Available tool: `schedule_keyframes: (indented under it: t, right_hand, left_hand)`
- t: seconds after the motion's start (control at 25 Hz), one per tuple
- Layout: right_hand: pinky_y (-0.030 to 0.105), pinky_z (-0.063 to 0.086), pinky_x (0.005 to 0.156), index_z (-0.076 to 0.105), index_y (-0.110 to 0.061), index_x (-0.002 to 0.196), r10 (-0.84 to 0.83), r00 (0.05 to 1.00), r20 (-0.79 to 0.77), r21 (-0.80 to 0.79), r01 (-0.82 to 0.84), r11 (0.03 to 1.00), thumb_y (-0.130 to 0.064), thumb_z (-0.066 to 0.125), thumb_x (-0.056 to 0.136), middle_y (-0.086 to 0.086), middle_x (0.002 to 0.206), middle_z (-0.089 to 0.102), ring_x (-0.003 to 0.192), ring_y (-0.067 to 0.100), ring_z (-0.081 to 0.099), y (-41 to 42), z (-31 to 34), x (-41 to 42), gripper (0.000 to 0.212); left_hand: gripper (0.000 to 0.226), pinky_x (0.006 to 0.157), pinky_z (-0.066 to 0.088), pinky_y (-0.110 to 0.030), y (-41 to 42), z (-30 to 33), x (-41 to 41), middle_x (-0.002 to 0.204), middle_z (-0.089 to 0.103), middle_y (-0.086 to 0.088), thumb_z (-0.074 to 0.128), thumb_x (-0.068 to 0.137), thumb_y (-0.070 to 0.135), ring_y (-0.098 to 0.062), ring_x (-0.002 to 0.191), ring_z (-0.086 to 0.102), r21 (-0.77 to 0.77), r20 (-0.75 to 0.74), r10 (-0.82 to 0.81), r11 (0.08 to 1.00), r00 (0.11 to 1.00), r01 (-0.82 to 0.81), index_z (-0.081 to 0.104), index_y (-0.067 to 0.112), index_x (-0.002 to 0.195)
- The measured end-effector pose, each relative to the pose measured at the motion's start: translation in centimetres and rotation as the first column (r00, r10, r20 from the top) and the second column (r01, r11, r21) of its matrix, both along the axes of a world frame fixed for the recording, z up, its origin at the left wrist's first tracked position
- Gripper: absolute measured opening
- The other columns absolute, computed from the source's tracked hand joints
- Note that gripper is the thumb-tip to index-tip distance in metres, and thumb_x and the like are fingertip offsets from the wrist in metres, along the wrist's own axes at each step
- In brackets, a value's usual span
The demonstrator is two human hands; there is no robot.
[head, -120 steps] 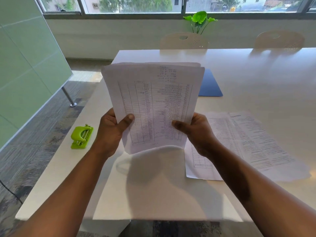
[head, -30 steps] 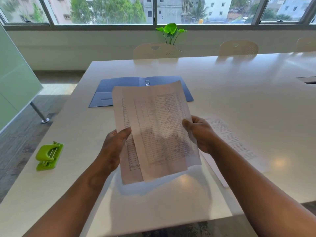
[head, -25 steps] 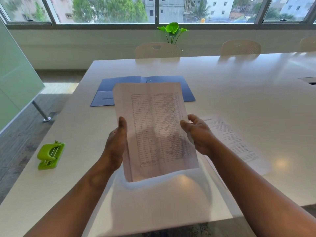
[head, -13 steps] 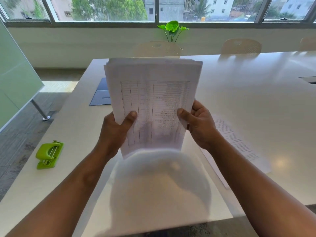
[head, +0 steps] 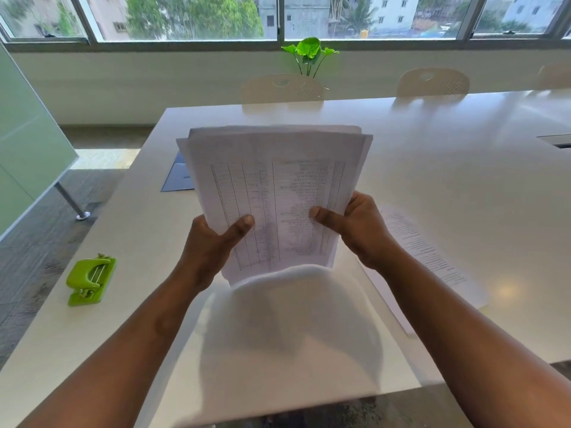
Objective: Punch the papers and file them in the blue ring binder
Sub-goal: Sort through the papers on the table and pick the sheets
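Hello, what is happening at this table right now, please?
A person holds a stack of printed papers upright above the white table, the left hand and right hand gripping its lower sides. The green hole punch lies untouched near the table's left edge. The blue ring binder lies behind the stack, mostly hidden. More sheets lie to the right. Nothing looks punched or filed yet.

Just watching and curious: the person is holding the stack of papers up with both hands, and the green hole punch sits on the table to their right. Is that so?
Not quite. The head view shows the green hole punch on the table to the person's left, beside the left hand. The rest holds: both hands, the right hand too, hold the stack of papers up.
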State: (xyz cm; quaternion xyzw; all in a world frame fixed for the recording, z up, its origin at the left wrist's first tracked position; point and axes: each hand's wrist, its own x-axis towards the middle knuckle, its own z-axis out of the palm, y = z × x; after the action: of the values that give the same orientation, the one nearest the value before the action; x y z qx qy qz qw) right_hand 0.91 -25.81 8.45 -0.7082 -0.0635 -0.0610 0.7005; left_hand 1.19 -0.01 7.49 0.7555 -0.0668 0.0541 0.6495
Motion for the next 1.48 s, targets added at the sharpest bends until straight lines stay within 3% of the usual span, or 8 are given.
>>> schedule_keyframes:
  t: [0.28,0.4,0.56,0.72,0.84,1.16,1.32,1.48]
  right_hand:
    - [0.045,0.056,0.097,0.069,-0.005,0.121,0.129,0.988,-0.087,0.012,-0.129,0.992,-0.026,0.077,0.088,0.013,0.12,0.074,0.112,0.027,0.071,-1.1,-1.6,-0.4,0.04]
    - [0.04,0.052,0.092,0.072,-0.018,0.109,-0.152,0.974,-0.166,-0.157,0.126,0.98,-0.053,0.066,0.089,0.007,0.11,0.076,0.107,0.025,0.07,-3.1,-2.2,-0.1,0.041]
    - [0.04,0.049,0.102,0.068,-0.016,0.124,-0.502,0.856,-0.122,-0.613,0.332,0.717,-0.046,0.068,0.091,0.004,0.123,0.071,0.118,0.027,0.064,-7.7,-4.6,0.8,0.045]
    - [0.049,0.044,0.109,0.055,-0.018,0.141,-0.578,0.802,-0.151,-0.842,0.202,0.5,-0.048,0.069,0.086,0.006,0.145,0.059,0.133,0.03,0.053,-11.7,-5.5,0.5,0.065]
    - [0.055,0.039,0.105,0.047,-0.019,0.144,-0.659,0.729,-0.188,-0.947,0.045,0.319,-0.053,0.072,0.081,0.009,0.15,0.048,0.135,0.036,0.046,-13.8,-5.1,-0.1,0.076]
    - [0.046,0.045,0.108,0.049,-0.013,0.141,-0.666,0.684,-0.298,-0.924,-0.03,0.382,-0.054,0.087,0.065,0.015,0.145,0.052,0.134,0.037,0.048,-17.4,-5.3,-1.1,0.095]
    - [0.037,0.051,0.092,0.062,-0.009,0.116,-0.644,0.697,-0.315,-0.85,0.094,0.518,-0.031,0.095,0.063,0.015,0.123,0.067,0.111,0.031,0.062,-17.4,-5.3,-1.4,0.066]
    - [0.039,0.053,0.093,0.066,-0.004,0.114,-0.66,0.683,-0.311,-0.698,0.307,0.647,-0.009,0.08,0.079,0.018,0.118,0.07,0.105,0.032,0.067,-17.2,-5.6,-1.7,0.038]
  left_hand:
    - [0.035,0.076,0.058,-0.029,0.1,-1.4,0.1,0.106,0.075,0.007,0.076,0.086,0.041,-0.015,0.094,0.071,0.017,-0.071,0.013,1.0,0.997,-0.012,0.066,0.03,0.118]
    - [0.031,0.076,0.054,-0.035,-0.2,-1.5,0.3,0.106,0.07,0.003,0.071,0.094,0.029,-0.018,0.095,0.067,0.026,-0.138,0.093,0.996,0.986,-0.091,0.064,0.021,0.123]
    - [0.024,0.075,0.056,-0.039,-0.7,-2.3,0.4,0.104,0.072,-0.001,0.067,0.098,0.03,-0.024,0.092,0.069,0.057,-0.256,0.082,0.996,0.963,-0.07,0.065,0.019,0.119]
    - [0.007,0.081,0.06,-0.048,-1.7,-3.2,0.5,0.101,0.076,-0.005,0.068,0.098,0.021,-0.028,0.093,0.073,0.011,-0.409,0.044,0.999,0.912,-0.043,0.068,0.02,0.104]
    - [0.01,0.076,0.06,-0.042,-2.6,-3.8,0.6,0.098,0.079,-0.005,0.065,0.098,0.011,-0.027,0.092,0.075,-0.029,-0.492,-0.003,0.999,0.871,-0.013,0.071,0.016,0.104]
    - [0.016,0.076,0.059,-0.045,-3.6,-5.4,1.3,0.099,0.077,-0.012,0.057,0.1,0.001,-0.035,0.091,0.073,0.066,-0.608,0.014,0.997,0.794,0.033,0.069,0.01,0.106]
    - [0.015,0.071,0.059,-0.043,-3.3,-5.7,1.3,0.101,0.075,-0.015,0.058,0.1,0.001,-0.036,0.091,0.073,0.067,-0.617,0.034,0.998,0.787,0.01,0.067,0.007,0.11]
    - [0.017,0.071,0.059,-0.045,-2.9,-5.4,1.3,0.106,0.075,-0.016,0.056,0.101,0.0,-0.038,0.094,0.072,0.046,-0.636,0.009,0.999,0.771,0.026,0.065,0.007,0.113]
